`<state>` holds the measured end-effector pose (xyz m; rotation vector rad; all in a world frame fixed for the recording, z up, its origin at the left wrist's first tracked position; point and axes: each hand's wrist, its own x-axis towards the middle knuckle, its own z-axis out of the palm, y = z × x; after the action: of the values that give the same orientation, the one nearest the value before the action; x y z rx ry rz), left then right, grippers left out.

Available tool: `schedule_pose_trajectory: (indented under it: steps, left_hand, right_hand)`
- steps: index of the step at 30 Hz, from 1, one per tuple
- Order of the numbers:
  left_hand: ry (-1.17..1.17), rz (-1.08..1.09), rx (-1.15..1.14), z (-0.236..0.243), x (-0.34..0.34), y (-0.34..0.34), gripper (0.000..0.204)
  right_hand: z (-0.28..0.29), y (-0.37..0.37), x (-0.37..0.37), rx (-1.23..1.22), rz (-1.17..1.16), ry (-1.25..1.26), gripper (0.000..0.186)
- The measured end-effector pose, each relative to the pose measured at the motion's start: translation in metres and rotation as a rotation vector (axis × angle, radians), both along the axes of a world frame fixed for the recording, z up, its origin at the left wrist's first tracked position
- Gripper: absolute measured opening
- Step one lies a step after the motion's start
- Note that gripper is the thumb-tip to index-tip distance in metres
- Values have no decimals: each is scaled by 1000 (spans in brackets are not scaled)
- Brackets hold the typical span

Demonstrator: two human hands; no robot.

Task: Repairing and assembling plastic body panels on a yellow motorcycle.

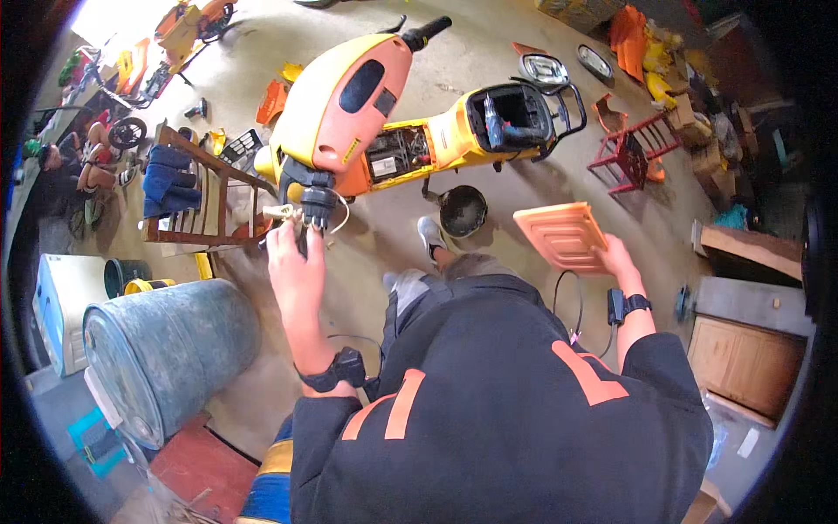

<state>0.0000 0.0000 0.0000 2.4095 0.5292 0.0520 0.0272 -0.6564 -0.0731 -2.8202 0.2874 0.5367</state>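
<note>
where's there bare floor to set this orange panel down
Floor looks bare between the tail of the scooter and the red chair, and beyond the scooter, between its black handlebar grip and the silver lamp. It's crowded around the left hand, by the wooden frame, and in the scooter's open compartment, which holds a drill.

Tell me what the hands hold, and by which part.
The right hand holds an orange panel by its right edge; the left hand is at a handlebar, its hold unclear.

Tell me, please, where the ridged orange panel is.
In the head view, the orange panel is right of centre, held in the right hand, right of the black bowl.
</note>
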Motion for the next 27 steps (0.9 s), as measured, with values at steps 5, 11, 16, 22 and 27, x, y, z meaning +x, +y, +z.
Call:
schedule_pose_trajectory:
  steps: [5, 11, 16, 22, 27]
  left_hand:
    - [135, 10, 122, 24, 0, -31, 60]
    - [83, -51, 153, 22, 1, -22, 59]
    - [83, -43, 110, 20, -4, -18, 58]
    - [86, -55, -101, 25, 10, -15, 60]
    - [16, 13, -79, 23, -1, -11, 54]
  right_hand:
    - [-25, -7, -95, 37, -124, 206, 24]
    - [-105, -66, -206, 77, -425, 369, 29]
    - [-118, -72, -207, 191, -465, 359, 22]
    - [-149, -77, -162, -31, -392, 407, 28]
    - [-126, -23, -94, 250, -218, 138, 28]
